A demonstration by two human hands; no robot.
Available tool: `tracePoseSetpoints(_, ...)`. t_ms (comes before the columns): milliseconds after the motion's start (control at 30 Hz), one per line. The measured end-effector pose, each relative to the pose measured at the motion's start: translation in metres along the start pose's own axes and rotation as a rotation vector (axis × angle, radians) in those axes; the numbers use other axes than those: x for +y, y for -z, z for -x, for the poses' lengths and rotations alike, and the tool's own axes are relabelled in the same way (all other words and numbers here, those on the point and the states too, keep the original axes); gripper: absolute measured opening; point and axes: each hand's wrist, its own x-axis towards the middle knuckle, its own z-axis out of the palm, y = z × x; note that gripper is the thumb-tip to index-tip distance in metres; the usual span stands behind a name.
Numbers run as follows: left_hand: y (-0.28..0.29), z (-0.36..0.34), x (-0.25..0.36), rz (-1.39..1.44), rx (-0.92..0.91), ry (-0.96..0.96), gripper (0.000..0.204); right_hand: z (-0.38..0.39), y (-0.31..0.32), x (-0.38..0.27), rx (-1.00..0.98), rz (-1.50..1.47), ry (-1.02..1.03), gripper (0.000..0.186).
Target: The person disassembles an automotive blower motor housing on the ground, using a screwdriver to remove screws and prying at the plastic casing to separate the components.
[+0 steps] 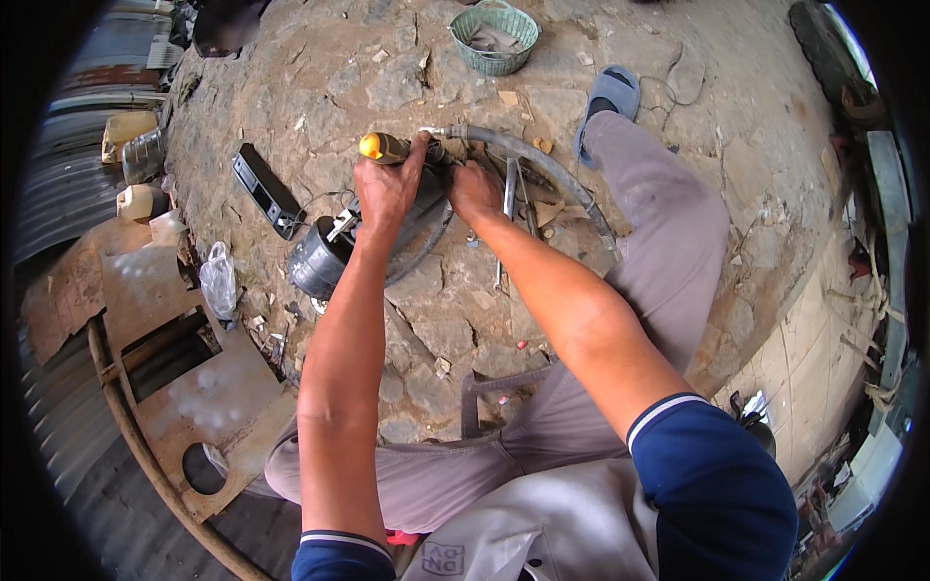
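Note:
My left hand (pixel 386 200) is closed around a screwdriver (pixel 383 148) with a yellow-and-black handle; its tip is hidden. Close beside it, my right hand (pixel 475 192) has its fingers curled at a dark part that I cannot make out. Below both hands lies a dark machine with a black cylindrical body (pixel 320 259), partly covered by my left hand and forearm. A grey hose (pixel 542 160) with a metal end fitting curves from near my hands towards my right leg. Just right of my right hand lies a metal wrench (pixel 509 189).
A black panel-like device (pixel 263 191) lies left of the machine, and a green basket (pixel 494 37) holding grey cloth stands farther off. On the left are a clear plastic bag (pixel 219 281), a rusty cut-out metal sheet (pixel 199 387) and plastic containers (pixel 143 155). The stony ground is uneven.

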Motion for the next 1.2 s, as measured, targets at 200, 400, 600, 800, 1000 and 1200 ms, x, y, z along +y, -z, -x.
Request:
tracePoseSetpoints(200, 0.02, 0.003, 0.022, 0.142, 0.282, 0.074, 0.043, -0.003, -0.008, 0.011, 0.042, 0.049, 0.092, 0.02)
tracePoseSetpoints(400, 0.058, 0.005, -0.007, 0.423, 0.515, 0.313, 0.052, -0.002, -0.011, 0.014, 0.027, 0.091, 0.153, 0.022)
tracePoseSetpoints(600, 0.053, 0.022, -0.03, 0.443, 0.372, 0.346, 0.057, -0.01, -0.013, 0.022, 0.0, 0.167, 0.258, 0.03)
tracePoseSetpoints(800, 0.039, 0.023, -0.039, 0.414, 0.356, 0.423, 0.059, -0.029, -0.002, 0.02, -0.142, 0.36, 0.364, 0.026)
tracePoseSetpoints(1000, 0.049, 0.03, -0.029, 0.243, 0.296, 0.449, 0.057, -0.027, 0.0, 0.014, -0.122, 0.413, 0.379, 0.022)
tracePoseSetpoints(1200, 0.045, 0.031, -0.03, 0.097, 0.3, 0.381, 0.056, -0.024, -0.005, 0.022, -0.011, 0.284, 0.396, 0.022)
